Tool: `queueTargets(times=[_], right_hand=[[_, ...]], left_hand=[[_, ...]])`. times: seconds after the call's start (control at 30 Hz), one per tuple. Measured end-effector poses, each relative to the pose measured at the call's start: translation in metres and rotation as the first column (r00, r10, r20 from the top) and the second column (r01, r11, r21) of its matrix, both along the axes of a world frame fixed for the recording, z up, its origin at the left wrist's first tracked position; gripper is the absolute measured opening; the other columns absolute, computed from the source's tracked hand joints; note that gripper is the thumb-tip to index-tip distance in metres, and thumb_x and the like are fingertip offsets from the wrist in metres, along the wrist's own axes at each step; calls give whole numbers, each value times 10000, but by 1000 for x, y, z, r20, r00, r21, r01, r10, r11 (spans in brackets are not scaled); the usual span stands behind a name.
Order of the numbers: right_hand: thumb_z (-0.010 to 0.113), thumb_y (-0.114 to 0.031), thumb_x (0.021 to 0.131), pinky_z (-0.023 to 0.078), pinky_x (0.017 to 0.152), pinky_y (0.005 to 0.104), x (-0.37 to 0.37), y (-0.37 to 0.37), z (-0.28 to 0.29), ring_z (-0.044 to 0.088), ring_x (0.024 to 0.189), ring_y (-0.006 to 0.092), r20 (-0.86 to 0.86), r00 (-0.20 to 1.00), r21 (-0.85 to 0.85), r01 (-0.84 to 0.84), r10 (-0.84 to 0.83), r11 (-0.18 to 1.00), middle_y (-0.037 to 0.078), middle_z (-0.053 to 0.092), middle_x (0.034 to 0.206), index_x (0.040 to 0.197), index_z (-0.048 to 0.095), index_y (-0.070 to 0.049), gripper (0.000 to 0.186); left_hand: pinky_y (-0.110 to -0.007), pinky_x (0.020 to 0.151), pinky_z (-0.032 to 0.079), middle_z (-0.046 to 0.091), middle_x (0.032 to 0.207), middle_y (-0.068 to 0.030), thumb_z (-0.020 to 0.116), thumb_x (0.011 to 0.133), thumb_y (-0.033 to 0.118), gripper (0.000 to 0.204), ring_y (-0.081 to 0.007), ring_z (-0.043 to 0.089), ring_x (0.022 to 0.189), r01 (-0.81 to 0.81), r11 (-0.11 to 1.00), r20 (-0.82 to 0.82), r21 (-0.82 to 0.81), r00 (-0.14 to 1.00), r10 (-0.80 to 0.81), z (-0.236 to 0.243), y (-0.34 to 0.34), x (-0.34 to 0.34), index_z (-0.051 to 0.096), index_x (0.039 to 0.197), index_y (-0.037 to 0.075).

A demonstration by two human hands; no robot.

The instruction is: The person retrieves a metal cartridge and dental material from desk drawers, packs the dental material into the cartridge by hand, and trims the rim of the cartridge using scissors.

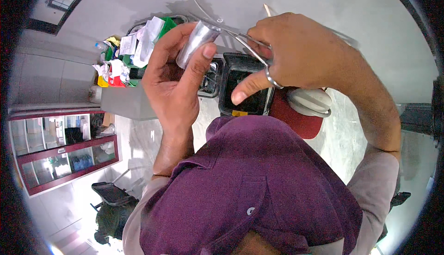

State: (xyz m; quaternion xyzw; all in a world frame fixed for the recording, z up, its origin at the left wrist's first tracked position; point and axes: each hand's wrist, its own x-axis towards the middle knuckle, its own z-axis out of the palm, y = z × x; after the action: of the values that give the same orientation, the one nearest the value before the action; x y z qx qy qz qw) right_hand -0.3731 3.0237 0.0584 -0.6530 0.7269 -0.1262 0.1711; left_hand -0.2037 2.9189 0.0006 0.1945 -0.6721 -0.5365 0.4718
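Observation:
My left hand (173,84) is wrapped around a shiny silver cylinder (196,47), its thumb pressed on the near side. The cylinder is held tilted, its upper end leaning right. In my right hand (298,51) is a pair of slim metal scissors (249,47), with the thumb through one ring handle. The blades reach left to the cylinder's upper rim; whether they touch it I cannot tell. A thin curved strand shows just above that rim.
Below my hands stand a black open-topped container (226,102) and a smaller black case. A white rounded object (310,102) rests by a dark red surface (298,123). Green bins (166,26) of papers and packets stand left, above a grey box (127,102). A red-framed glass cabinet (69,144) is farther left.

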Motion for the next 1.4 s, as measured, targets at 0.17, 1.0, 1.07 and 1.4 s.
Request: queueTargets(times=[0.17,1.0,1.07,1.4], right_hand=[[768,-637,597,424,579,431,-6,0,-9,573,602,341,-31,999,-131,-43,39,990,141,556,604,653,574,-3,665],[453,-634,914,254,322,217,1,-8,-196,383,372,53,825,260,565,-343,-503,750,59,621,624,986,660,-64,611],[477,-671,881,260,326,218,19,3,-245,387,372,57,796,264,596,-187,-544,781,29,590,594,974,651,-60,643],[640,-714,712,418,980,439,108,159,-390,566,1129,360,413,444,576,550,-795,605,245,607,1182,1190,599,9,868]], left_hand=[[-204,646,434,684,910,-75,698,869,113,292,-72,562,726,9,999,27,42,1000,-10,3,-3,2,620,1118,-18],[-260,534,337,464,646,13,356,1016,310,344,-114,408,570,911,-115,-906,397,369,-207,-31,-51,1,545,988,24],[-265,539,338,449,636,12,346,1017,303,341,-120,411,580,911,-152,-916,383,353,-189,-34,-57,-1,543,979,27],[-282,631,404,504,984,-95,435,954,254,315,-196,437,829,787,26,-686,617,553,-473,-100,-55,-47,470,1199,59]])
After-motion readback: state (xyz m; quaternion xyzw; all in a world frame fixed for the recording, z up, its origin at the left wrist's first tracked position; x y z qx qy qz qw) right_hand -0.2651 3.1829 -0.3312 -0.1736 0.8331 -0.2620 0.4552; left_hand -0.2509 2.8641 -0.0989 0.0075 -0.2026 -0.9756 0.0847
